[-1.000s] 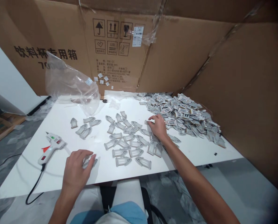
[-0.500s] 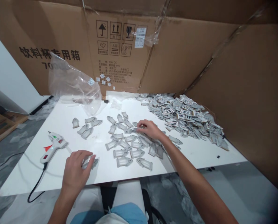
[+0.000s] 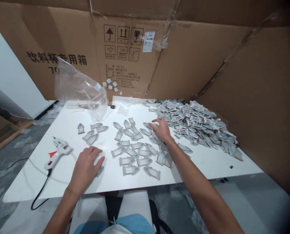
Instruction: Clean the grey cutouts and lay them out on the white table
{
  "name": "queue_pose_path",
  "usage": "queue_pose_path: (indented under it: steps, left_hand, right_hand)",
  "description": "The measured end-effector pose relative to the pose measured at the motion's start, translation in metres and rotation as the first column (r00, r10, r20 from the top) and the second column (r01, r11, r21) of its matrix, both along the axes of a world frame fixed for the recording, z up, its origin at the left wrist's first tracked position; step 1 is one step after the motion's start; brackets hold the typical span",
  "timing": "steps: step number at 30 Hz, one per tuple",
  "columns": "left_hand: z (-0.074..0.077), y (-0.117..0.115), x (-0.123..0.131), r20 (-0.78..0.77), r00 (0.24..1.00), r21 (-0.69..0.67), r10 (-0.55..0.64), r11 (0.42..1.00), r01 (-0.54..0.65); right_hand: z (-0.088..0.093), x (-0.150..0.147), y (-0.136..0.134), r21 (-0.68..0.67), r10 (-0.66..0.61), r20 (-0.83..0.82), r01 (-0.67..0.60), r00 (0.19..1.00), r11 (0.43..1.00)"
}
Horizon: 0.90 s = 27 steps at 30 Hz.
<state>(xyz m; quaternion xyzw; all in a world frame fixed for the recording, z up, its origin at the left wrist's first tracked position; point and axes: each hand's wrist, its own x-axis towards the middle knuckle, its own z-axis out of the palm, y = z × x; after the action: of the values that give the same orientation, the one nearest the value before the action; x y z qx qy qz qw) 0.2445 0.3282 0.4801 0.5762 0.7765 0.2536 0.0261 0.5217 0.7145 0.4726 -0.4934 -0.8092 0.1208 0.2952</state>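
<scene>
my left hand (image 3: 85,165) lies open and empty just beside the grey fish-shaped piece (image 3: 100,171), long axis slanting up rightward, nearer it than my open right hand (image 3: 161,130).

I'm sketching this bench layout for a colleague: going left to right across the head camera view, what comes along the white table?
White hot glue gun with red trigger → left hand → spread of grey arrow-shaped pieces → heap of grey-and-white pieces → brown cardboard sheet

Lower gray cutouts (image 3: 195,130) in heap hidden by upper ones; material unclear, prob. plastic.
</scene>
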Motion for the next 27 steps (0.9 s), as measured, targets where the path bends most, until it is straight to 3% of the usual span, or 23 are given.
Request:
queue_pose_path:
  steps: [6, 8, 11, 14, 18, 23, 27]
  left_hand:
    - [-0.011, 0.028, -0.005, -0.139, 0.989, -0.017, -0.057, 0.998, 0.055]
    - [-0.013, 0.038, -0.005, -0.211, 0.974, -0.065, -0.082, 0.995, 0.069]
    - [-0.010, 0.049, -0.005, -0.276, 0.950, -0.176, -0.147, 0.979, 0.101]
    - [-0.004, 0.053, -0.004, -0.225, 0.962, -0.209, -0.156, 0.972, 0.108]
    - [-0.003, 0.048, -0.002, -0.105, 0.993, -0.130, -0.059, 0.990, 0.045]
    - [-0.010, 0.040, -0.006, 0.164, 0.984, 0.009, 0.074, 0.997, -0.076]
    - [-0.005, 0.036, -0.007, 0.281, 0.945, -0.010, 0.168, 0.985, -0.172]
  right_hand:
    - [0.010, 0.094, 0.012, 0.081, -0.363, 0.024, 0.360, 0.931, 0.929]
    - [0.007, 0.124, 0.011, 0.069, -0.369, 0.062, 0.365, 0.927, 0.929]
    - [-0.001, 0.150, 0.007, 0.044, -0.268, 0.109, 0.265, 0.957, 0.963]
    - [-0.006, 0.156, 0.003, 0.055, -0.213, 0.103, 0.208, 0.972, 0.977]
    - [-0.004, 0.153, -0.001, 0.068, -0.212, 0.023, 0.210, 0.977, 0.975]
    - [0.011, 0.145, -0.016, 0.033, -0.181, -0.181, 0.190, 0.967, 0.981]
    - [0.028, 0.128, -0.051, -0.067, -0.144, -0.411, 0.127, 0.900, 0.990]
